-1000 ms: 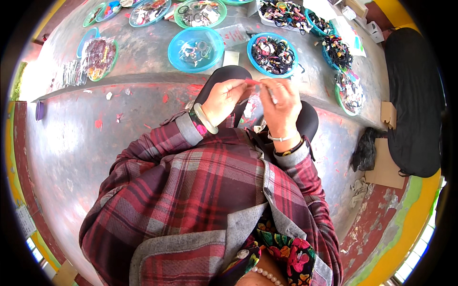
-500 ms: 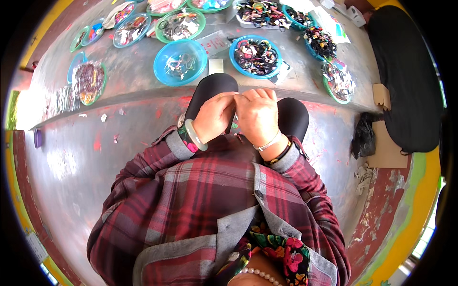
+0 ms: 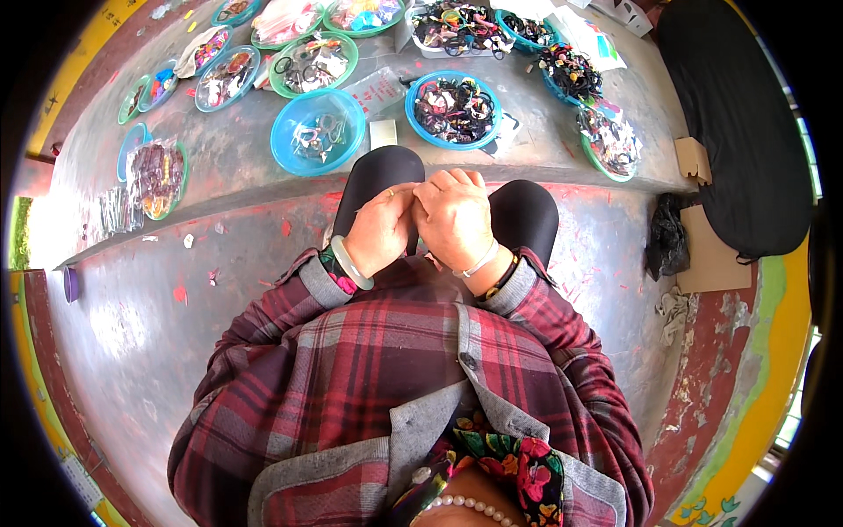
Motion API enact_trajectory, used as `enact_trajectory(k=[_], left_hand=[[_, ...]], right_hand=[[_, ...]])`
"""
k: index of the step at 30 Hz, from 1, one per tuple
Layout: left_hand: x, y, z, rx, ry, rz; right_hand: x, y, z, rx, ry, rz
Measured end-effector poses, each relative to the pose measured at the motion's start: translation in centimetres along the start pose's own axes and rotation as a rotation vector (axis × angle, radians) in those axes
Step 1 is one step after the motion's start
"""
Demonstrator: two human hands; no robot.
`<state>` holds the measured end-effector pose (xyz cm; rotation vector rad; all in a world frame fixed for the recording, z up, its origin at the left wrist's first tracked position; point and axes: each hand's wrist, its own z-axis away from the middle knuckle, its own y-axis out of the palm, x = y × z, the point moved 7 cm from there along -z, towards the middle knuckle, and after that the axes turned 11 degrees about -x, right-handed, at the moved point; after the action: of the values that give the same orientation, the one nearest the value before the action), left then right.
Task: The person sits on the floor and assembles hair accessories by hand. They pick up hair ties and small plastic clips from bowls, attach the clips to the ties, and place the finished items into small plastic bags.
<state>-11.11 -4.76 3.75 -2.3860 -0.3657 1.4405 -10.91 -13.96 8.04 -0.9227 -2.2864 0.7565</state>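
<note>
Hands point(image 3: 452, 220) touch near the knees point(image 3: 527, 215), apart from bowl rims point(image 3: 284, 123).

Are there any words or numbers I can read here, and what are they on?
Clear plastic bag: red print, too small and blurred to read.
Yellow band, upper left: dark marks, too small to read.
Pale sheet, lower left: too blurred to read.
None is readable.

Red-and-grey plaid jacket point(image 3: 378, 369), blue basin point(image 3: 286, 119)
</note>
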Motion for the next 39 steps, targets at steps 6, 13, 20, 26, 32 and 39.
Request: enact_trajectory(k=[6, 13, 20, 26, 32, 39], left_hand=[[0.8, 0.2, 0.2, -0.026, 0.025, -0.045], [0.4, 0.1, 0.1, -0.012, -0.002, -0.018], [0.8, -0.1, -0.1, -0.034, -0.018, 0.023], [3.2, -0.4, 0.0, -0.016, -0.241, 0.249], [2.8, -0.9, -0.1, -0.052, -0.272, 0.312], [1.9, -1.4, 0.0, -0.122, -0.136, 0.238]], right_hand=[[0.0, 0.2, 0.1, 0.042, -0.034, 0.024], [-0.1, 0.4, 0.1, 0.011, 0.0, 0.023], [-1.3, 0.6, 0.3, -0.055, 0.108, -0.089], [-3.6, 0.5, 0.8, -0.089, 0.396, -0.338], [-2.7, -0.4, 0.4, -0.131, 0.296, -0.265], [-1.1, -0.5, -0.1, -0.131, 0.177, -0.212]])
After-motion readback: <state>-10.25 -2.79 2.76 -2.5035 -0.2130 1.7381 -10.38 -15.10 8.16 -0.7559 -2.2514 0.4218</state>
